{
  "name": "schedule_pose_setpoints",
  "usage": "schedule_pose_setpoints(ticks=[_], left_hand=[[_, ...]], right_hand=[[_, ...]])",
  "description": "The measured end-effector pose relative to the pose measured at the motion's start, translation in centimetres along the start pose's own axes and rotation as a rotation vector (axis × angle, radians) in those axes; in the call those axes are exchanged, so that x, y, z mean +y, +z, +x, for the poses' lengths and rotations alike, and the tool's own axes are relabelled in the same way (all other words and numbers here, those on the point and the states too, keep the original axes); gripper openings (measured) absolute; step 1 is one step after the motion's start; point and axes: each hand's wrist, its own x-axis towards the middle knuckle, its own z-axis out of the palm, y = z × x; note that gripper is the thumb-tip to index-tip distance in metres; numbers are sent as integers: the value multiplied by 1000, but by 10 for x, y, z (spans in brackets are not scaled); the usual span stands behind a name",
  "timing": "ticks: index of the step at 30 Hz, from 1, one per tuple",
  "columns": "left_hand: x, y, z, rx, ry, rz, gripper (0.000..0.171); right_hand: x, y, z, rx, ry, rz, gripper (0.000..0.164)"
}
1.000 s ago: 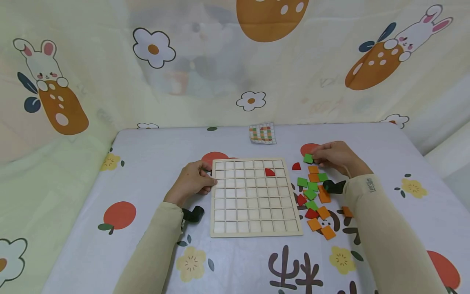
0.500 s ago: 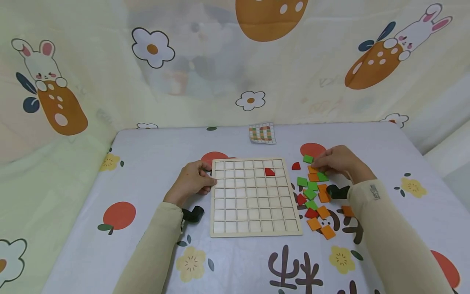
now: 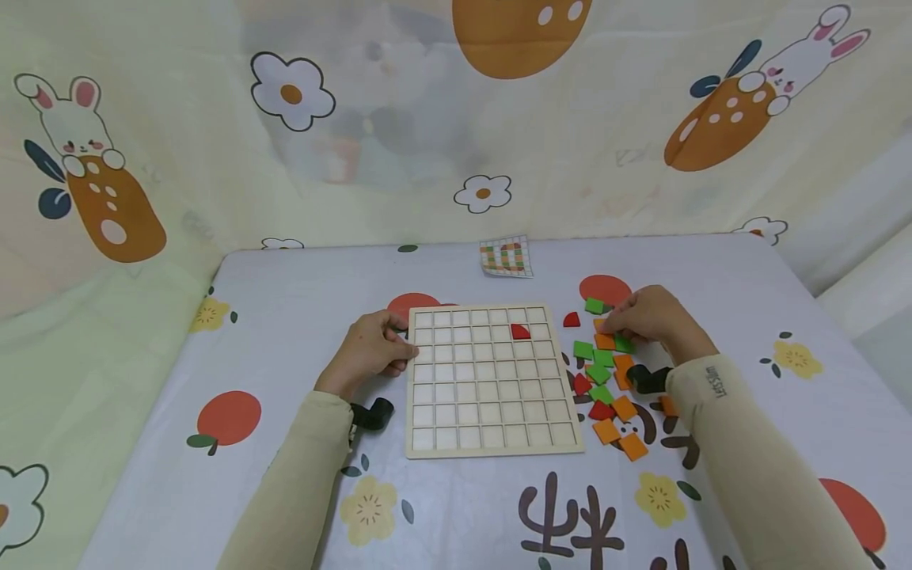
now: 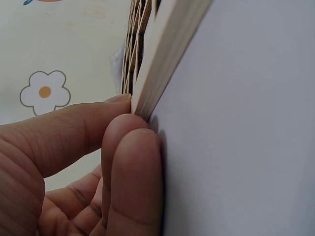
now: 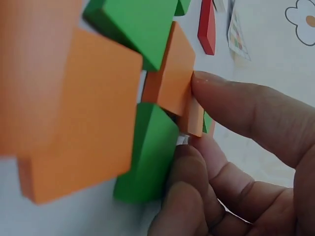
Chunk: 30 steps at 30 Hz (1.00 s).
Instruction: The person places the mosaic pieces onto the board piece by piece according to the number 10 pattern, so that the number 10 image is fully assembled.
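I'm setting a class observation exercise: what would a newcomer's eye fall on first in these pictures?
Probably the pale wooden grid board mid-table, its far right area holding a lone red wedge. Next would come the loose orange, green and red pieces scattered along its right side, with the right hand pinching an orange piece.

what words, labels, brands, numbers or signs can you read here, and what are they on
None can be read with certainty.
Right sleeve cuff: dark lettering, too small and blurred to read.
Backdrop cloth: a faint mark, too faint to tell if it is lettering.
Patterned card: any print too small to read.
Board and loose tiles: no writing seen.
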Motion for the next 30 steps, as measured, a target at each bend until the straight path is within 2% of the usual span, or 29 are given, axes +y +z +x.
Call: schedule_pose_setpoints(ticks=[9, 16, 30], left_hand=[[3, 0, -2, -3, -6, -4, 44], [3, -1, -1, 0, -4, -9, 44], [3, -2, -2, -10, 5, -16, 44]], right_hand=[[-2, 5, -2, 10, -52, 106, 34], [-13, 13, -4, -57, -129, 250, 40], [-49, 41, -7, -210, -159, 438, 35]])
